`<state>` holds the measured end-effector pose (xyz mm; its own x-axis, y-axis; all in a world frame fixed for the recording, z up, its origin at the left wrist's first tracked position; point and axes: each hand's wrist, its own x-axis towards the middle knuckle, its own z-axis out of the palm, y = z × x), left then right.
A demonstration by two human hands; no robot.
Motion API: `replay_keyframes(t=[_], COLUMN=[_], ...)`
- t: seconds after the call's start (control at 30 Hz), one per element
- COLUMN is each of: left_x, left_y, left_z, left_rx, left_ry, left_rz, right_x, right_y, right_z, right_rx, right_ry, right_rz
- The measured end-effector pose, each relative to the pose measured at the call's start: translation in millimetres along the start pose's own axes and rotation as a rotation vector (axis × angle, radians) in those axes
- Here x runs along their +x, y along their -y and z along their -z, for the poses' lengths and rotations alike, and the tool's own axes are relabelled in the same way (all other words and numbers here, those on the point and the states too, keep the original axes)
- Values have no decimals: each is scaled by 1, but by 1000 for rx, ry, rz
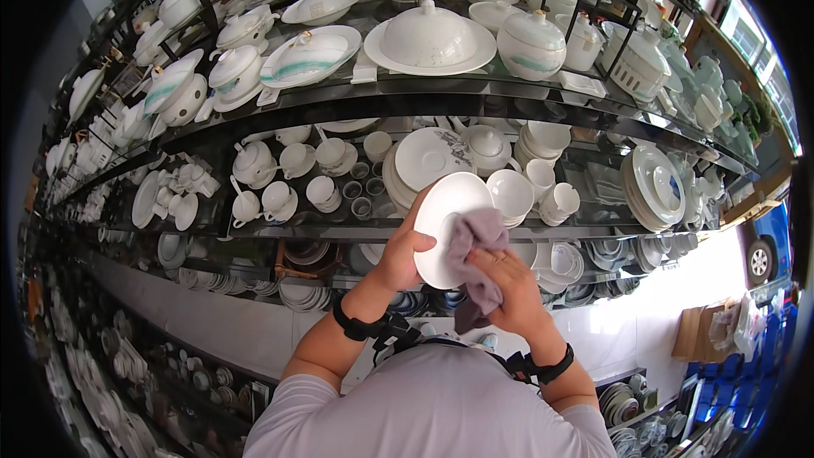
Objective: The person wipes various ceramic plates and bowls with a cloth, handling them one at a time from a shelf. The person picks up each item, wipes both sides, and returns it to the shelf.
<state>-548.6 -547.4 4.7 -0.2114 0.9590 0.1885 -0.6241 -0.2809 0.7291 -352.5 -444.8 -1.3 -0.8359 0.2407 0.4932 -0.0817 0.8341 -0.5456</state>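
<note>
A white saucer [439, 229] is tilted up in front of my chest. My left hand [402, 253] grips its left edge, the thumb lying on the face and the other fingers behind. A greyish-purple cloth [478, 248] is bunched in my right hand [512, 286] and pressed against the saucer's right side, covering part of its centre ring. Just beyond the saucer, a plate with a dark floral print [435, 156] lies on a stack of plates. To the right of the saucer is a stack of white bowls [510, 194].
A glass shelf before me carries teapots [253, 162], cups [323, 192] and small glasses [361, 207]. Above it, a black-edged shelf holds a large domed serving dish [430, 38] and lidded tureens [531, 44]. More crockery fills lower shelves. Paper bags [696, 334] stand at the right.
</note>
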Motion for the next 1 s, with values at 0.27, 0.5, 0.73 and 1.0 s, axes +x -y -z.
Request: replay_keyframes(t=[0.27,0.5,0.73,1.0], left_x=[15,-2,17,35], left_y=[23,19,15,-24], left_z=[-3,33,35,79], left_rx=[44,-212,14,1334], left_ry=[-45,-137,-214,-97], left_rz=[-5,-26,-126,-373], right_x=[20,-12,11,45], right_y=[6,-20,-38,-85], right_z=[-1,-1,-27,-42], right_rx=[204,320,840,952], right_ry=[68,-553,-345,-480], right_rz=[-10,-518,-710,-777])
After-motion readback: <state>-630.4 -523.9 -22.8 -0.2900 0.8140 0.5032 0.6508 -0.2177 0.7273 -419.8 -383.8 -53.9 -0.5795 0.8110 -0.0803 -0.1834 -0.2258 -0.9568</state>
